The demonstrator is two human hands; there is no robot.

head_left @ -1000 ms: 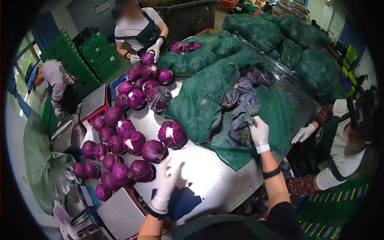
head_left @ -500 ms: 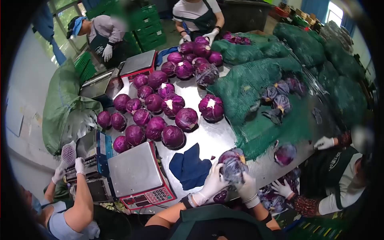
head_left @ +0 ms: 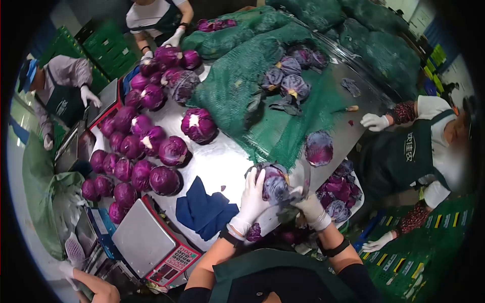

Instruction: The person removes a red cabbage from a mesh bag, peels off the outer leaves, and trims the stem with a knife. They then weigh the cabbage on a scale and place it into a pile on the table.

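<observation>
Head view: a round purple red cabbage [head_left: 275,184] is held at the near edge of the steel surface [head_left: 222,161]. Left hand [head_left: 251,202], fingers spread, cups its side. Right hand [head_left: 309,207], fingers closed, grips a knife [head_left: 305,177] at it. Half a second earlier both hands cradled it; trimming is judged begun.

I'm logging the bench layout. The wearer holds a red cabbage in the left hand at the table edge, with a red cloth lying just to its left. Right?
Not quite: the cloth is dark blue, not red, as the head view shows. The rest stands: the left hand holds the red cabbage at the table edge, cloth just to its left.
</observation>
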